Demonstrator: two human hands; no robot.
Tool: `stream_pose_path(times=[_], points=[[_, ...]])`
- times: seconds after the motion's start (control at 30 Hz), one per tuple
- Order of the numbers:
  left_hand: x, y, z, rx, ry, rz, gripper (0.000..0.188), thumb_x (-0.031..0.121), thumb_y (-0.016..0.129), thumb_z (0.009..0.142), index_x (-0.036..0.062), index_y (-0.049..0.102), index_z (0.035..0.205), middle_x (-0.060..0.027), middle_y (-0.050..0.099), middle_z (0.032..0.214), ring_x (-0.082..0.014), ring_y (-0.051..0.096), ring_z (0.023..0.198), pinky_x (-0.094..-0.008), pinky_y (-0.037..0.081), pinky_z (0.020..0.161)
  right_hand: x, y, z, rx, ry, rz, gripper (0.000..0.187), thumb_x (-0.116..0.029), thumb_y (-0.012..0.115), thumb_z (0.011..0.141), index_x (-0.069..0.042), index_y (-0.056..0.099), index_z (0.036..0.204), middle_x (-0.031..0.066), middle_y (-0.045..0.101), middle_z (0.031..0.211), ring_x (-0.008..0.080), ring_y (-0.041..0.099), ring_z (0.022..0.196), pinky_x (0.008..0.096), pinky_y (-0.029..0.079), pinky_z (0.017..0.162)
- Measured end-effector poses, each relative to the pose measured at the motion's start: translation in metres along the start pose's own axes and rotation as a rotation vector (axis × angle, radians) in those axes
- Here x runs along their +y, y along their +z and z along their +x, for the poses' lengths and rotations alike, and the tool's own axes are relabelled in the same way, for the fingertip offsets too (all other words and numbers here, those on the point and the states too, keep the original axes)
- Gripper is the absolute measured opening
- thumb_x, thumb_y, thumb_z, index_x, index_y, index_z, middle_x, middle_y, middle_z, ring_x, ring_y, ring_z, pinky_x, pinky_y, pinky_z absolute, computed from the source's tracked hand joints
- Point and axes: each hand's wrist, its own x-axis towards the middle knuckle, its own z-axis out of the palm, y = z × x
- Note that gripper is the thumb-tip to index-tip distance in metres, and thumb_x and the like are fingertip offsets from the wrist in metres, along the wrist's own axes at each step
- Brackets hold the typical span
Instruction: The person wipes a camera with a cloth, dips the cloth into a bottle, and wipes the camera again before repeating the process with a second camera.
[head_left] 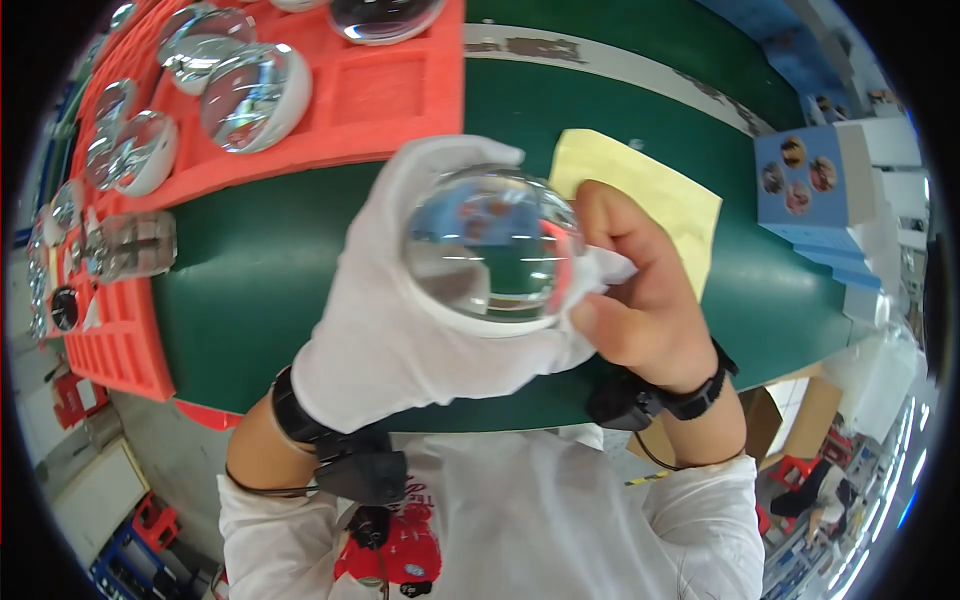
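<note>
A big clear glass lens (pixel 490 250), domed and with a white edge, rests in my left hand (pixel 365 330). That hand wears a white glove, and its fingers curl around the lens from the left and below. My right hand (pixel 655 300) is bare. Between its thumb and fingers it pinches a small white wiping cloth (pixel 610 266) against the right edge of the lens. A yellow paper sheet (pixel 650 180) lies on the green table (pixel 260 290) just beyond the right hand.
A red foam tray (pixel 385 90) with square pockets holds several glass lenses (pixel 255 97) at the far left. Beside its left part lies a clear glass jar (pixel 145 245). A blue and white box (pixel 805 180) stands at the right. Another person (pixel 825 495) is at the lower right.
</note>
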Motion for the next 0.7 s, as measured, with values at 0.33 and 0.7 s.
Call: stream_pose_path(times=[0.33,0.7], points=[[-0.007,0.027,0.015,0.023,-0.046,-0.022,0.081,0.003,0.077,0.053,0.0054,0.039,0.124,-0.0073,0.055,0.107,-0.0161,0.055,0.099,-0.0297,0.046,0.084,0.008,-0.032,0.003,-0.099,0.012,0.135,0.031,-0.001,0.058,0.075,-0.01,0.028,0.073,-0.0047,0.027,0.073,0.0022,0.026,0.065,0.0187,0.028,0.052],[0.01,0.006,0.017,-0.042,-0.014,-0.039,0.086,0.007,0.08,0.05,0.0043,0.036,0.125,-0.0073,0.055,0.108,-0.0166,0.055,0.1,-0.0306,0.044,0.087,-0.017,-0.019,0.009,-0.061,0.056,-0.023,0.028,-0.008,0.058,0.065,-0.011,0.031,0.071,-0.0039,0.032,0.072,0.0086,0.028,0.066,0.0213,0.025,0.061]])
